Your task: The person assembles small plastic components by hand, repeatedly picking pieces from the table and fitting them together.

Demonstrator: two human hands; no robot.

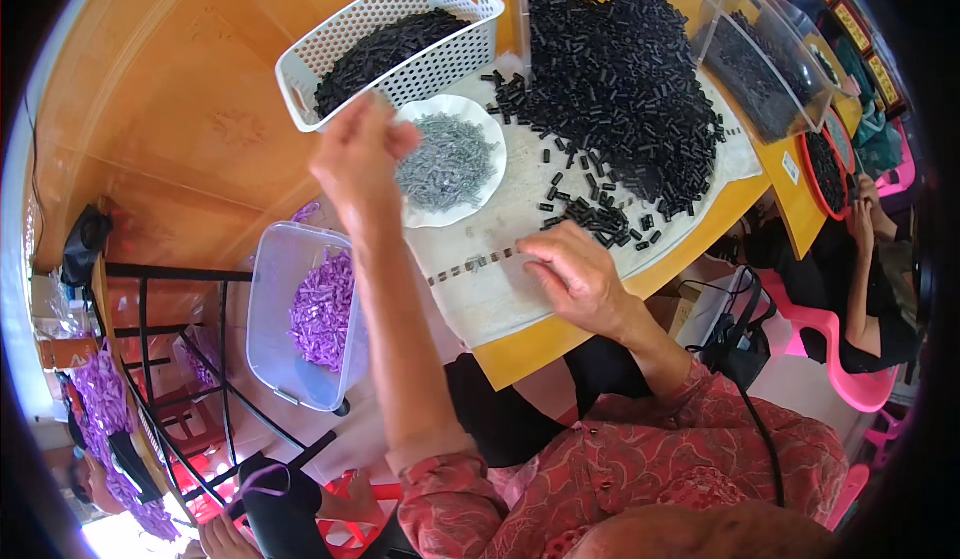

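Over the near corner of a white perforated basket [440,71] is my left hand [362,154], slightly blurred, its fingers curled together. Anything between those fingertips is too small to make out. Just right of it stands a white scalloped plate [497,149] heaped with small clear-grey pieces [445,164]. My right hand [580,277] hovers low over the pale cloth [480,309], thumb and forefinger bent toward each other; what they hold, if anything, cannot be told. A row of small dark squares [470,266] runs up to its fingertips. Loose black cylindrical pieces [595,214] lie just beyond.
A large heap of black pieces [630,79] covers the far table. Black pieces also fill the basket and a clear box [765,79] at right. Purple pieces [322,314] lie in a translucent tub [265,334] below left. Another person's hands [862,209] work by a red tray [825,174].
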